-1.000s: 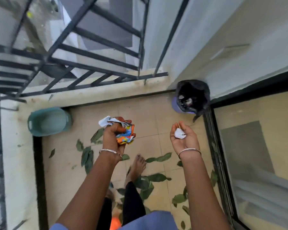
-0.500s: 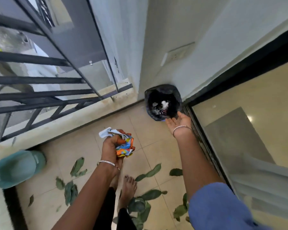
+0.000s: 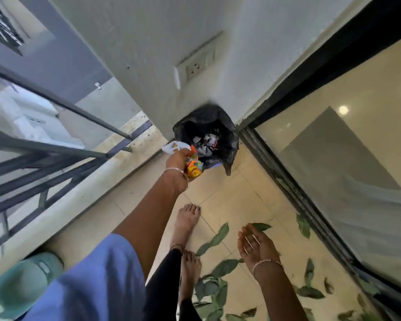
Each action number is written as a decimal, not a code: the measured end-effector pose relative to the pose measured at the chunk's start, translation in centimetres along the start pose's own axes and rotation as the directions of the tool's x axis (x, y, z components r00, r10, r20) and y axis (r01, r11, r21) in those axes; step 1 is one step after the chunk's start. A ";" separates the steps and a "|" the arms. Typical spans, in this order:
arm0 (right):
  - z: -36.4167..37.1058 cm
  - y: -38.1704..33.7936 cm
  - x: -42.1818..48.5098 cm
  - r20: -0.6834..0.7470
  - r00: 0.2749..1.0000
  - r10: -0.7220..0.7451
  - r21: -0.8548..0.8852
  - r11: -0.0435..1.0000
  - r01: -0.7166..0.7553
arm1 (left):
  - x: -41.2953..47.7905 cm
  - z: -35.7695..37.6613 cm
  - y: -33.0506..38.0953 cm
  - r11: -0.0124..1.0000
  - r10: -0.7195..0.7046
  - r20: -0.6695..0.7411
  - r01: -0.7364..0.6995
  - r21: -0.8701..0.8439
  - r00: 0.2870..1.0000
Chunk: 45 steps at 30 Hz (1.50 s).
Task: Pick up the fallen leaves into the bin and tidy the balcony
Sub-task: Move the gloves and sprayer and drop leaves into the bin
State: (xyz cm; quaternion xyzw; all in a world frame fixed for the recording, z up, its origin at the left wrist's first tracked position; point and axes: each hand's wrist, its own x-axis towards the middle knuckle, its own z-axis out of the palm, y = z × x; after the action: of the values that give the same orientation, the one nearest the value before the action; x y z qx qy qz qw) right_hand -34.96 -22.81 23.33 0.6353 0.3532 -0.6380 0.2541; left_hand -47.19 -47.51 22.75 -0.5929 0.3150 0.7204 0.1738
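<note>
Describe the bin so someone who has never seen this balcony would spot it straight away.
Find the white wall with the socket plate. Straight below it, in the floor corner where that wall meets the glass door, stands the bin. It alone is lined with a black bag and holds crumpled rubbish, unlike the teal tub by the railing.

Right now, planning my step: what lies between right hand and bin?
Head view: bare floor tiles up to the bin; leaves lie by the right hand.

Left hand [image 3: 178,158] grips crumpled wrappers [image 3: 193,166] at the bin [image 3: 229,144]; right hand [image 3: 256,247] lies empty.
</note>
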 end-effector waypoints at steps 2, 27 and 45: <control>0.3 0.2 0.7 -0.015 1.000 0.017 0.042 0.999 -0.016 | 1.8 1.4 0.9 0.997 0.023 0.074 -0.028 0.072 0.997; -3.9 4.0 1.3 -0.063 0.994 -0.087 0.350 0.931 0.103 | -2.1 -2.2 -13.3 0.882 0.016 0.006 -0.017 0.470 1.000; -5.7 7.4 13.5 -0.121 0.872 -0.474 -0.153 0.877 0.455 | 6.1 -2.7 -16.2 0.781 0.047 0.165 -0.139 0.609 0.985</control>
State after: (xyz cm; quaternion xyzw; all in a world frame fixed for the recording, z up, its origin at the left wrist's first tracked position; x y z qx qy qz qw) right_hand -26.48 -21.36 9.35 0.5629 0.5519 -0.6066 0.1027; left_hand -36.51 -38.05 12.59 -0.4347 0.5494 0.6251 0.3442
